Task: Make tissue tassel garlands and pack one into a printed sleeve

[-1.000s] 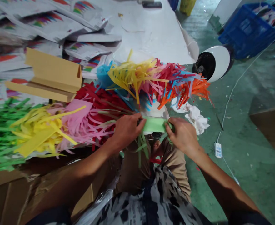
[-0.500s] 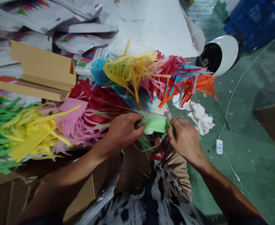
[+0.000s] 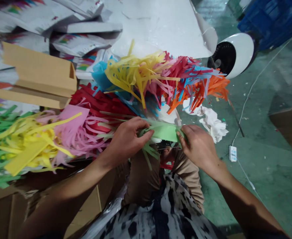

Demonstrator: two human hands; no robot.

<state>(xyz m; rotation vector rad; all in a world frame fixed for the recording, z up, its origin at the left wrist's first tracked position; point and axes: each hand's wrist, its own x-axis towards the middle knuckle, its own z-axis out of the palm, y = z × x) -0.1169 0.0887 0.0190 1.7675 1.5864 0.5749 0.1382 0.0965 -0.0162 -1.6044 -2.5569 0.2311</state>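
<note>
**Two-handed hold on light-green fringed paper (image 3: 167, 132)**

Left hand (image 3: 128, 137): thumb and fingers curled around the strand end, narrow gap between thumb and forefinger, strands visible inside. Firmness of this grip: cannot tell. Right hand (image 3: 198, 146): thumb and fingertips pinched on the solid band at the opposite end. Position of paper: spanning the space between both hands, above the trousers (image 3: 144, 179), near the front edge of the bench (image 3: 156, 26).

Change within the last second: gap between left thumb and forefinger slightly wider; strands below the left hand more splayed. Implication, by judgement: looser control at the strand end, steadier control at the band end.

Beside the left forearm, from near to far: pink fringe (image 3: 73, 121), yellow fringe (image 3: 34, 142), green fringe (image 3: 0, 159). Behind the pink: red fringe (image 3: 101, 103). Beyond the hands: multicoloured fringe row (image 3: 161, 78), yellow through red and blue to orange. Farther left: open tan carton (image 3: 41, 74) and printed white packets (image 3: 81, 43). To the right, over the floor (image 3: 267, 186): white-and-black fan (image 3: 243, 54), crumpled white paper (image 3: 214, 122), power strip (image 3: 233, 153).

Hidden: paper ends inside both hands; most left fingertips. Cut off: green fringe at the left border, blue crate (image 3: 272, 21) at upper right. Hard to make out: packet lettering, blurred; dark objects below the band.
</note>
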